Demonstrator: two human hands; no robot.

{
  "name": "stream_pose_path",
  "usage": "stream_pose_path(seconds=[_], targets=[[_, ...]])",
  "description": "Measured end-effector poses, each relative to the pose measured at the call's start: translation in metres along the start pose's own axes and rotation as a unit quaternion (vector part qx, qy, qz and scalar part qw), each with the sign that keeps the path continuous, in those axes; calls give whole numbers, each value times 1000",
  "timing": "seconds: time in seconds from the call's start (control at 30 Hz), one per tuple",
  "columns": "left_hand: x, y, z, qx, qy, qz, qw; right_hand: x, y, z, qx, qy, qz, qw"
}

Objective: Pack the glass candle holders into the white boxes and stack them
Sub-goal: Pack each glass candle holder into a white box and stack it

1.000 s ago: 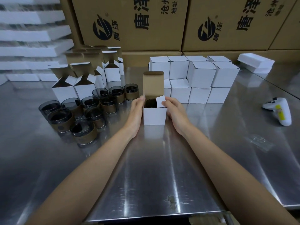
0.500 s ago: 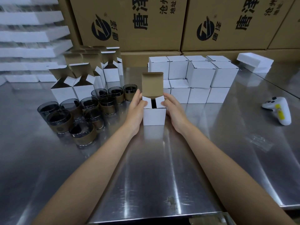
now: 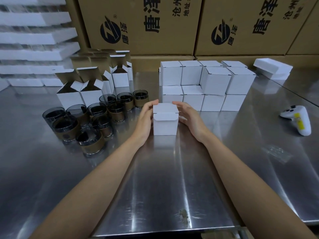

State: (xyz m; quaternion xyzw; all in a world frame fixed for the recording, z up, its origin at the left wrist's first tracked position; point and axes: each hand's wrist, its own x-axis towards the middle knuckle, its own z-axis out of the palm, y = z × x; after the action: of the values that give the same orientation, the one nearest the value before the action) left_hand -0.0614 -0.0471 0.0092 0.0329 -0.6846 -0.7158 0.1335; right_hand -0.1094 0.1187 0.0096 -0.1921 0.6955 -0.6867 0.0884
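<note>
— What stands at the left?

— Foam trays (image 3: 34, 35) are piled at the far left. In front of them stand open white boxes (image 3: 70, 95) with their flaps up. Nearer still, a cluster of glass candle holders (image 3: 89, 140) sits on the steel table (image 3: 155, 187).

— And the person's hands?

— The left hand (image 3: 146, 118) lies flat against the left side of the white box (image 3: 165, 123) at the middle, with straight fingers reaching its top edge. The lid is folded down and its tuck flap hangs over the front face. The right hand (image 3: 188, 116) cups the right side, fingers curved over the top edge and thumb near the front corner.

— Further right?

— Just behind that hand, closed boxes (image 3: 214, 80) stand two high. Well apart, a white controller (image 3: 298, 119) lies on the table. Cardboard cartons (image 3: 155, 23) line the back.
</note>
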Motion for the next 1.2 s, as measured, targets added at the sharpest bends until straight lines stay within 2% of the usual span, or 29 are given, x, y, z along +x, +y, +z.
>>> stream_pose_path(seconds=[0.13,0.23,0.43,0.77,1.0,1.07,1.2], targets=[[-4,0,-5,16,-39,14,999,-9,1,-2,-70,-53,-17,996],[-11,-2,-8,44,-83,37,995,-9,3,2,-106,-35,-44,993],[-11,-7,-4,77,-76,64,992,-9,4,4,-117,-1,-43,992],[-11,-2,1,46,-81,27,995,-9,2,4,-71,-29,-18,997],[-12,5,12,2,-39,-13,999,-5,1,11,-41,-30,-26,998],[-12,2,9,20,-48,-1,999,-5,1,11,-31,-23,-23,999],[-11,-9,-4,119,-126,26,985,-7,4,8,22,-2,-15,1000]])
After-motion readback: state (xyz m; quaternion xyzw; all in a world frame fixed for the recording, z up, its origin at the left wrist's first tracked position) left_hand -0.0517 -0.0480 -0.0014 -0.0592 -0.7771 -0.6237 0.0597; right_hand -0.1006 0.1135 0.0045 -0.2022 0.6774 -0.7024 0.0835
